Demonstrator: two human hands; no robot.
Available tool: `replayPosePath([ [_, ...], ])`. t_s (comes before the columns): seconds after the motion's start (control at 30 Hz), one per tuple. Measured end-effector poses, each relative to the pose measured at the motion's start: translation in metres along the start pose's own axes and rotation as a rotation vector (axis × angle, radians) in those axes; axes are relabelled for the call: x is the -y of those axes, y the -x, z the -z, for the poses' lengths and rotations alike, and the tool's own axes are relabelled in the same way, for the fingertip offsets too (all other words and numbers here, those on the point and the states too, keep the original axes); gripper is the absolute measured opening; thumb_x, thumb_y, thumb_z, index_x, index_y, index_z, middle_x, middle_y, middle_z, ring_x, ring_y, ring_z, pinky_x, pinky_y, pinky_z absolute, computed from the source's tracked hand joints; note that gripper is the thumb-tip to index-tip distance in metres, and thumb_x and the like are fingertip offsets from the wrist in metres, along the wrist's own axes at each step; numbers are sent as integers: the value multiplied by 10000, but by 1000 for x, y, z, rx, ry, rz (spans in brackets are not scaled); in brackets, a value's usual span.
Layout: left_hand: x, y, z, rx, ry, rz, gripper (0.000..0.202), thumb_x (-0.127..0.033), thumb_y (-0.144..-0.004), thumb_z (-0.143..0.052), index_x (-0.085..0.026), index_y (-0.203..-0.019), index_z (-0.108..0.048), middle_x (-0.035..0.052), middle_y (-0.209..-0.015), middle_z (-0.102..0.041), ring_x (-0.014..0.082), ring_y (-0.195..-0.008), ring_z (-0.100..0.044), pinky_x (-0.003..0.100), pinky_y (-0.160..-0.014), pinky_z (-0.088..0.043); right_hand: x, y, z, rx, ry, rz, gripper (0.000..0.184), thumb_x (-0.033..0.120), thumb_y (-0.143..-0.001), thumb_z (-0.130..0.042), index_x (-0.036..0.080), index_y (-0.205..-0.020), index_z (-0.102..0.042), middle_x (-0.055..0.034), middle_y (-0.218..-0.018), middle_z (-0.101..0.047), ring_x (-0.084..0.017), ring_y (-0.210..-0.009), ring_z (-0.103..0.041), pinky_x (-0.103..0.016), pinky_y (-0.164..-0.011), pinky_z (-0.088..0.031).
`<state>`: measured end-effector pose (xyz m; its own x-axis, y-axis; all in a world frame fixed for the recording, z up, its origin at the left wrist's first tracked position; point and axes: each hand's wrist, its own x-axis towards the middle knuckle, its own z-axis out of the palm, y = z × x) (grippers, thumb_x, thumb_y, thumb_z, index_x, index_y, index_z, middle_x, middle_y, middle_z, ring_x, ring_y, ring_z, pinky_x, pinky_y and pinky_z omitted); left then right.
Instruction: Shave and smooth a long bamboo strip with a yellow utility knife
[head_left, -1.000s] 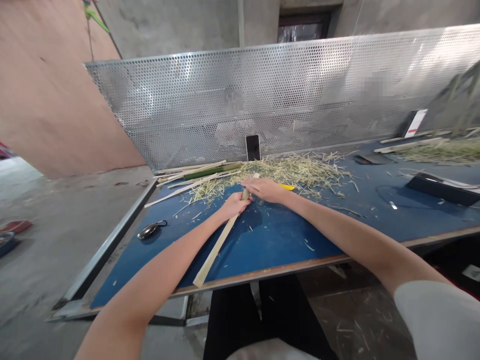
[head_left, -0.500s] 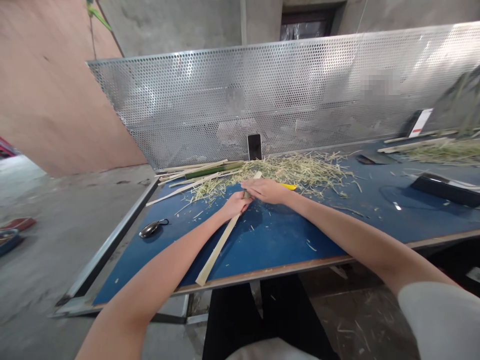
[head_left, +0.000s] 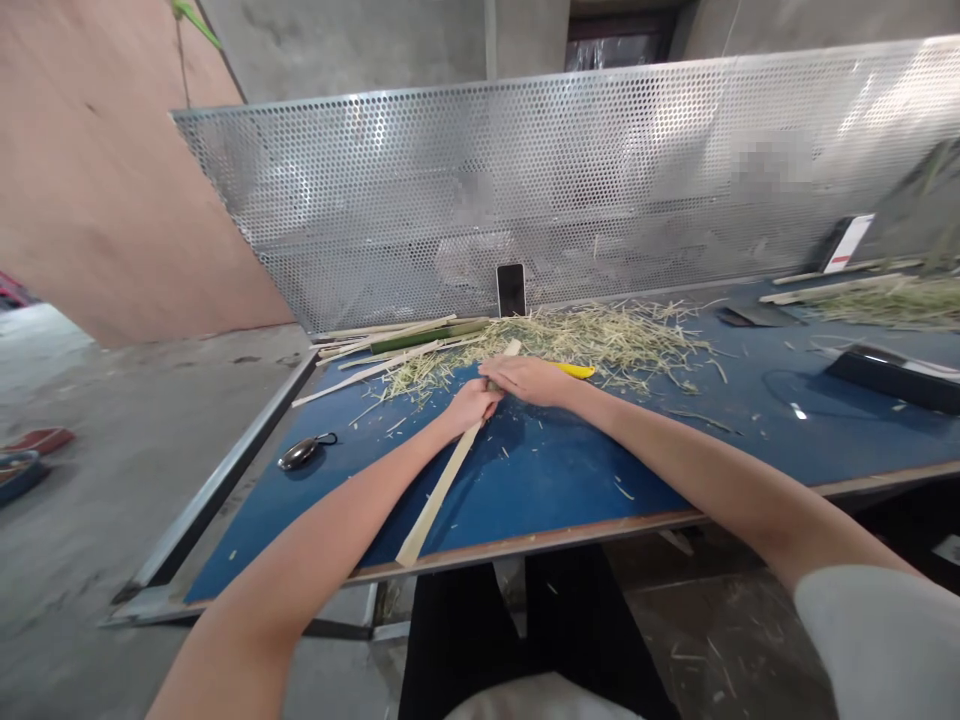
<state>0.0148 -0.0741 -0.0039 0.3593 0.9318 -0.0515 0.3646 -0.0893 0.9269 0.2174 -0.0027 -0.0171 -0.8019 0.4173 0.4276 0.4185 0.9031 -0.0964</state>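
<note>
A long pale bamboo strip (head_left: 439, 492) lies slanted on the blue table (head_left: 570, 480), its near end at the front edge. My left hand (head_left: 471, 404) is closed round the strip near its far end. Just beyond it, my right hand (head_left: 529, 378) is wrapped on a yellow-handled knife (head_left: 576, 371), pressed against the strip. The blade is hidden under the hand. A heap of bamboo shavings (head_left: 592, 340) lies right behind both hands.
More bamboo strips (head_left: 397, 340) are stacked at the back left. A phone (head_left: 511, 290) leans on the perforated metal screen (head_left: 525, 180). A small dark object with a loop (head_left: 298, 455) lies at the left. Dark flat items (head_left: 889, 377) and more shavings sit at the right.
Both hands stay on the strip and knife with almost no movement; the view has shifted slightly.
</note>
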Motion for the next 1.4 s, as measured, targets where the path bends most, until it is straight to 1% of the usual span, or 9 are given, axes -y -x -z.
replayPosePath([
  [0.17,-4,0,-2,32,28,26,129,-178,-908,-575,-159,-998,-666,-79,-447,-478,114,-395,-370,255,-490,-352,-27,7,4,-74,41,-231,528,358,-1156,-298,207,-1460,-703,-108,-1491,-707,-284,-1437,-627,-510,-1229,-490],
  [0.27,-4,-1,-1,50,8,31,126,-179,-909,-576,-153,-989,-671,-75,-443,-476,119,-414,-390,259,-521,-369,-29,8,-1,-102,80,-265,524,330,-1146,-308,158,-1451,-698,-148,-1485,-705,-306,-1450,-613,-539,-1253,-456],
  [0.47,0,-1,-1,5,-45,-16,184,-197,-904,-587,-194,-720,-582,-46,-422,-446,116,-416,-423,269,-541,-383,-7,2,-2,-13,11,-25,493,368,-1151,-356,213,-1457,-711,-93,-1525,-684,-279,-1494,-572,-514,-1289,-427],
  [0.67,-5,1,-3,70,-5,-3,155,-222,-917,-600,-157,-1030,-684,-68,-441,-505,123,-411,-397,257,-520,-358,-33,11,9,-88,43,-288,555,371,-1149,-292,166,-1407,-738,-138,-1478,-710,-303,-1477,-593,-551,-1317,-378],
  [0.83,-1,0,-1,39,-39,-34,79,-204,-889,-597,-177,-843,-656,-47,-439,-505,122,-429,-431,261,-538,-375,-7,4,-1,-61,61,-117,545,361,-1156,-306,119,-1404,-726,-173,-1486,-698,-287,-1465,-604,-517,-1318,-379],
  [0.97,1,-1,-1,-8,-84,-26,372,-189,-879,-586,-209,-527,-466,-4,-402,-449,112,-412,-447,270,-541,-387,8,-6,-4,-26,40,43,506,356,-1161,-332,164,-1427,-717,-135,-1496,-700,-257,-1469,-598,-517,-1327,-370],
  [1.1,-4,0,-3,-16,1,-14,71,-171,-882,-588,-177,-841,-646,-52,-419,-483,113,-388,-411,255,-505,-358,-14,-1,3,-35,31,-83,524,357,-1161,-311,192,-1499,-676,-100,-1561,-653,-243,-1518,-550,-484,-1330,-379],
  [1.2,-6,0,-3,9,20,22,129,-166,-884,-584,-167,-981,-669,-77,-420,-488,110,-373,-395,243,-485,-345,-22,6,5,-104,55,-240,551,370,-1158,-298,171,-1542,-640,-120,-1595,-616,-276,-1543,-519,-523,-1318,-393],
  [1.4,3,-3,-2,-70,58,30,291,-143,-842,-540,-214,-567,-475,-43,-386,-410,101,-347,-406,239,-448,-327,10,-2,-2,-31,-13,2,532,361,-1148,-355,171,-1563,-628,-123,-1626,-577,-280,-1544,-518,-529,-1303,-415],
])
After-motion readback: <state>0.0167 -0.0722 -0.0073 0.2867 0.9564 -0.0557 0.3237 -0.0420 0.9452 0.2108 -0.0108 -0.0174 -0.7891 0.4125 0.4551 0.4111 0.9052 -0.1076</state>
